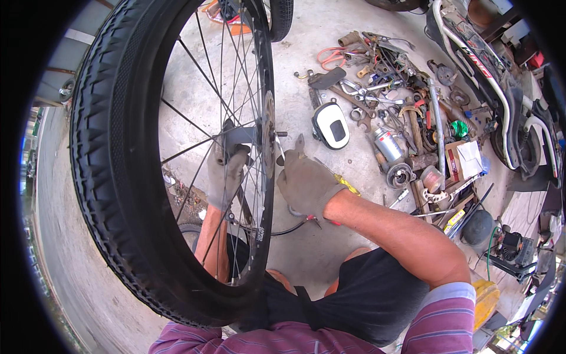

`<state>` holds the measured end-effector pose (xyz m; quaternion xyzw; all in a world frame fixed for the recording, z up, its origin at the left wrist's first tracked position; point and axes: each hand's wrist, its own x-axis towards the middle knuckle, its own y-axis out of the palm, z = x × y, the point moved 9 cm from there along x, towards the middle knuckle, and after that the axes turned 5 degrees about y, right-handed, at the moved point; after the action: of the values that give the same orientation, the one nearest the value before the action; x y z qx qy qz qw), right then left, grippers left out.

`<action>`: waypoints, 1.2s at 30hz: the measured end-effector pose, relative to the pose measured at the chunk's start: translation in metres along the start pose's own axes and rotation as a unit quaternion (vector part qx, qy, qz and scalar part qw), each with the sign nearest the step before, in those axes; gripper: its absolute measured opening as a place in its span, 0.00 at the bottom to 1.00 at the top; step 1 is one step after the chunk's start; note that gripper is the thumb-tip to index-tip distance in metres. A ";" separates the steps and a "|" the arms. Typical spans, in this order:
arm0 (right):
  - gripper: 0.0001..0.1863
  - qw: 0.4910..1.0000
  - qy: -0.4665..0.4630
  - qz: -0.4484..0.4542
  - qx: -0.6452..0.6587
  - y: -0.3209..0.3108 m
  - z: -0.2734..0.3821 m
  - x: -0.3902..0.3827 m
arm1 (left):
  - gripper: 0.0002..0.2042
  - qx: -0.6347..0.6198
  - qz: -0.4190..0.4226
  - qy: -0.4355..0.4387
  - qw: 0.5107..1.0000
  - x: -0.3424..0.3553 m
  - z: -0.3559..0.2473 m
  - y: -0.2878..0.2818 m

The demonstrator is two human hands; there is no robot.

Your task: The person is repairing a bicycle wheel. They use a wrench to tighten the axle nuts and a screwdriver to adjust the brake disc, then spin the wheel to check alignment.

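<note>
A bicycle wheel (121,194) with a black knobbly tyre stands upright before me, filling the left of the head view. My left hand (227,174), in a grey glove, reaches behind the spokes and closes around the wheel hub (240,136). On the other side of the wheel is a brake disc (269,138), with a threaded axle end (282,134) sticking out. Close beside that axle, my gloved right hand (309,182) is closed on a thin metal rod-shaped tool (280,150), whose far end touches or nearly touches the hub. Its grip is hidden inside the hand.
Spanners, pliers and loose parts lie in a heap (377,88) on the concrete floor, with a spray can (387,145) among them. A white-and-black oval case (331,125) sits nearer. Something yellow (348,184) shows beyond my right wrist. A white-tubed frame (501,82) stands far right.
</note>
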<state>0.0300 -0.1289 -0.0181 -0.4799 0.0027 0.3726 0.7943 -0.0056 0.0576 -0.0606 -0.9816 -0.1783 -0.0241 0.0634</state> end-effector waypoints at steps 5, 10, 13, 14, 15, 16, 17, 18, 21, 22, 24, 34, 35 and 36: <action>0.19 0.999 -0.010 -0.013 0.035 0.000 0.007 -0.002 | 0.08 0.029 0.005 0.002 1.000 0.000 0.001 0.000; 0.17 0.997 0.044 -0.036 0.046 0.009 0.001 0.006 | 0.10 -0.011 0.002 0.016 1.000 0.003 0.006 -0.002; 0.20 0.999 0.007 -0.038 -0.015 0.020 0.002 0.014 | 0.12 -0.050 -0.009 -0.013 0.999 0.001 0.012 -0.008; 0.21 0.998 -0.016 -0.052 -0.043 0.023 0.004 0.016 | 0.12 -0.062 -0.013 -0.031 0.998 0.000 0.015 -0.010; 0.23 0.995 -0.037 -0.067 -0.071 0.025 0.006 0.017 | 0.13 -0.067 -0.013 -0.030 0.997 0.000 0.014 -0.011; 0.25 0.991 -0.053 -0.072 -0.102 0.029 0.006 0.018 | 0.13 -0.072 -0.013 -0.023 0.997 0.001 0.012 -0.012; 0.23 0.986 -0.062 -0.103 -0.113 0.028 0.006 0.019 | 0.13 -0.073 -0.014 -0.025 0.997 0.001 0.011 -0.012; 0.21 0.982 -0.066 -0.125 -0.128 0.029 0.006 0.020 | 0.13 -0.073 -0.015 -0.027 0.997 0.001 0.011 -0.012; 0.24 0.971 -0.083 -0.140 -0.175 0.036 0.005 0.026 | 0.08 -0.060 -0.031 -0.026 0.997 0.003 0.010 -0.015; 0.28 0.968 -0.089 -0.136 -0.192 0.040 0.005 0.028 | 0.05 -0.055 -0.043 -0.005 0.998 0.004 0.006 -0.016; 0.25 0.962 -0.092 -0.144 -0.212 0.041 0.003 0.035 | 0.07 -0.041 -0.051 0.019 0.998 0.006 0.002 -0.019; 0.17 0.967 -0.096 -0.182 -0.150 0.028 0.003 0.043 | 0.09 -0.045 -0.050 0.016 0.998 0.005 0.004 -0.024; 0.17 0.971 -0.089 -0.160 -0.156 0.030 0.002 0.046 | 0.10 -0.043 -0.048 0.021 0.998 0.004 0.004 -0.026; 0.17 0.972 -0.083 -0.145 -0.168 0.031 0.002 0.048 | 0.10 -0.040 -0.046 0.026 0.998 0.004 0.004 -0.025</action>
<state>0.0460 -0.0909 -0.0578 -0.5688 -0.1952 0.2873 0.7455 -0.0105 0.0830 -0.0609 -0.9732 -0.2201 -0.0600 0.0273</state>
